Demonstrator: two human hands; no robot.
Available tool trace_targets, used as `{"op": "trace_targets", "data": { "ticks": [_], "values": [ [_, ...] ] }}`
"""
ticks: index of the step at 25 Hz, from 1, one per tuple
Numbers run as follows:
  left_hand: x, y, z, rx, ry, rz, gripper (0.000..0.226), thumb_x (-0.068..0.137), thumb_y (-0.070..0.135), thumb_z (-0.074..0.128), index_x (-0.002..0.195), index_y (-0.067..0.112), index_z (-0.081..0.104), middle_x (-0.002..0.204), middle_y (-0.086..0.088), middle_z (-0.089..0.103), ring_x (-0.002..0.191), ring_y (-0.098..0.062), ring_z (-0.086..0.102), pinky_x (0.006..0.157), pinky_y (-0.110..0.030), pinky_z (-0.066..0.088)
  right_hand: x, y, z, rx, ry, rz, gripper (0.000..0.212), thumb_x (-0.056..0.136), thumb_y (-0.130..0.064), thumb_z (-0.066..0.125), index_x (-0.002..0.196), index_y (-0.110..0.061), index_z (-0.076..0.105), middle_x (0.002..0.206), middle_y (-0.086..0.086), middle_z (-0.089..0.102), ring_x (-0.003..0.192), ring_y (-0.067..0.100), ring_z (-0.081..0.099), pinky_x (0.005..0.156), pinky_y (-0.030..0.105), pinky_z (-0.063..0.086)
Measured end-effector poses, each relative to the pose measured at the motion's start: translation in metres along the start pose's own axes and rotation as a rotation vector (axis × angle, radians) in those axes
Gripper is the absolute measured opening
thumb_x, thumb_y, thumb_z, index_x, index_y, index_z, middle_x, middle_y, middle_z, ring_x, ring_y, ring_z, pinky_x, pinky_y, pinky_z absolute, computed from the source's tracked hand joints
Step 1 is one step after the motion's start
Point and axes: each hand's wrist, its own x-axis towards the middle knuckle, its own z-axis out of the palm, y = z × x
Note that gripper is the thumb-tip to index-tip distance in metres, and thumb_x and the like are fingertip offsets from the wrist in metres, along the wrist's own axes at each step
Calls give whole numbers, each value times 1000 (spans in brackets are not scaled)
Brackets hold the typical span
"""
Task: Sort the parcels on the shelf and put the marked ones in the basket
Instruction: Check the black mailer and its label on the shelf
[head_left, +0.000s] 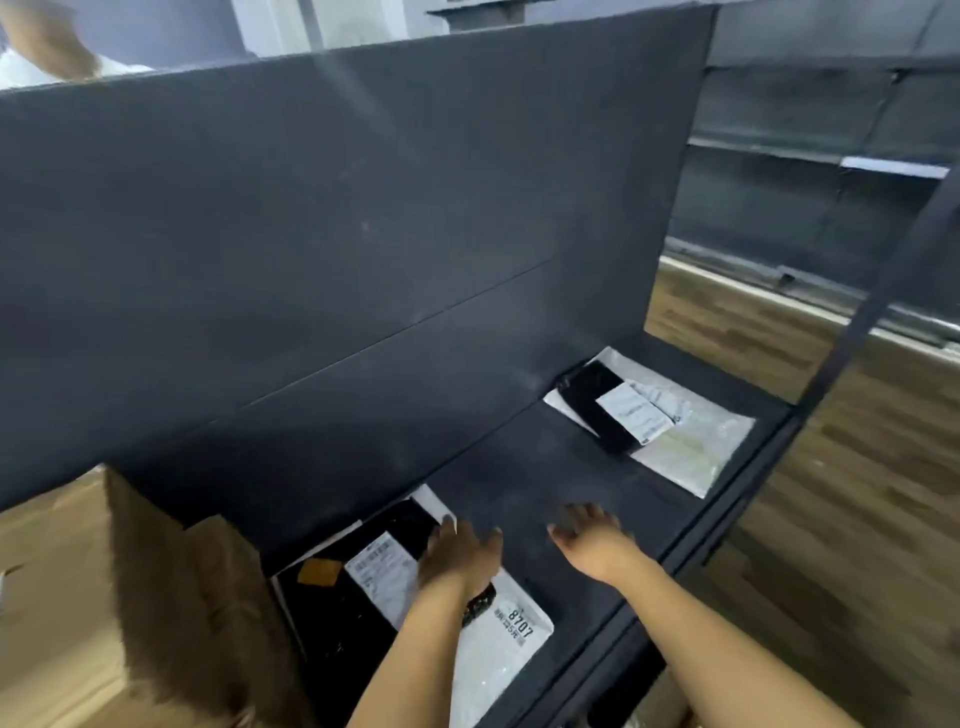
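Two piles of parcels lie on a dark shelf (519, 467). The near pile holds a black parcel (343, 618) with a white label and an orange sticker, lying on a white parcel (498, 649) marked 8707. My left hand (460, 553) rests flat on this pile with its fingers straight. To its right, my right hand (592, 540) hovers open over bare shelf and holds nothing. The far pile at the shelf's right end is a black parcel (597, 405) with a white label on a white parcel (691, 441). No basket shows.
A brown cardboard box (171, 597) stands left of the near pile. The shelf's tall dark back panel (337, 234) fills the upper view. A black upright post (878, 301) marks the shelf's right front corner. Wooden floor (831, 519) lies to the right.
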Motion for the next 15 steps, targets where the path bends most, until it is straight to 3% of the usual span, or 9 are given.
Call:
{"op": "trace_targets", "data": {
  "ticks": [7, 15],
  "values": [
    [43, 93, 25, 59, -94, 169, 68, 97, 50, 29, 151, 11, 14, 161, -5, 9, 146, -27, 12, 116, -42, 16, 21, 93, -44, 215, 142, 189, 57, 97, -46, 36, 141, -9, 35, 145, 15, 34, 132, 35, 35, 107, 44, 34],
    [110, 141, 59, 68, -127, 201, 67, 96, 46, 36, 150, 11, 18, 160, -8, 14, 145, -27, 17, 116, -40, 17, 79, 131, -59, 450, 237, 234, 47, 97, -31, 43, 138, -8, 41, 139, 17, 41, 122, 34, 49, 97, 32, 38]
  ]
}}
